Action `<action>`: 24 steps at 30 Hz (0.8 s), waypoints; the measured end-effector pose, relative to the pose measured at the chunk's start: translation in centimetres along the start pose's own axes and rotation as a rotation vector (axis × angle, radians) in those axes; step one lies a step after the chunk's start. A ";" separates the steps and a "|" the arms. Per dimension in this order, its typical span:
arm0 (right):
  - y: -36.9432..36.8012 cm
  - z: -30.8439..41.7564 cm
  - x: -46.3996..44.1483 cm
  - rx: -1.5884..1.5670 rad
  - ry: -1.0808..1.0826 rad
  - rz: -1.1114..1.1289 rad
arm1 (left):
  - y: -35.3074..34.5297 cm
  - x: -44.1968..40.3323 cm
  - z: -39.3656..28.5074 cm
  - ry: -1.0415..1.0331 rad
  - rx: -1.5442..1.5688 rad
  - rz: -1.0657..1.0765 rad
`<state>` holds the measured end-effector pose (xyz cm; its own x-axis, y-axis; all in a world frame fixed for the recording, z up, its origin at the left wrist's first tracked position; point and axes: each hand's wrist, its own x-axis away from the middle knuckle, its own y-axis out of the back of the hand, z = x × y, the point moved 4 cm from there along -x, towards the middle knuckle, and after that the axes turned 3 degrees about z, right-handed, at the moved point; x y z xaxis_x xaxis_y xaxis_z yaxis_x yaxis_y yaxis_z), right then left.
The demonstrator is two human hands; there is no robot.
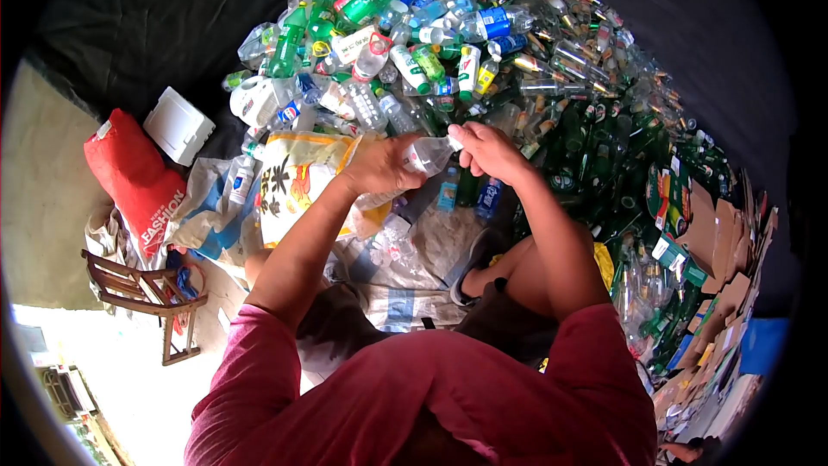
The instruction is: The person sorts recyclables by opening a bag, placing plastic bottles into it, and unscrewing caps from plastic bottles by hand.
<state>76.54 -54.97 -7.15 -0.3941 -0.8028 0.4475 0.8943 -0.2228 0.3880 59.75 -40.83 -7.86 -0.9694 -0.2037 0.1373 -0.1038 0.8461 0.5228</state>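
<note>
My left hand (385, 166) is wrapped round the body of a clear plastic bottle (427, 156), which lies tilted with its neck pointing up and to the right. At the neck end, the fingers of my right hand (490, 152) are pinched together on the whitish top; whether that is a cap or bare neck I cannot make out. Just below the hands, a small bottle with a blue label (448, 190) and a darker blue bottle (488, 198) lie between my legs. A white-and-yellow printed sack (297, 177) sits beside my left hand.
A heap of plastic bottles (371, 103) rises in front, with many green glass bottles (595, 147) to the right. Flattened cardboard (716, 242) is stacked at the far right. A red sack (138, 177), a white foam box (178, 126) and a wooden chair (142, 285) stand left.
</note>
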 end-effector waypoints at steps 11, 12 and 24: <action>-0.8 0.1 -0.4 -0.166 0.147 -0.001 | 0.1 0.1 -0.1 -0.135 -0.225 -0.168; -0.7 0.0 -0.8 -0.195 0.142 -0.010 | -0.1 0.3 -0.4 -0.135 -0.171 -0.205; 0.0 0.7 0.2 0.055 0.309 -0.149 | -1.3 -1.5 1.5 -0.037 0.453 0.159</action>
<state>76.29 -54.75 -6.46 -0.4293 -0.8951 0.1204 0.8157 -0.3270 0.4771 61.03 -40.89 -10.02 -0.9874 -0.0443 0.1518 -0.0329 0.9965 0.0772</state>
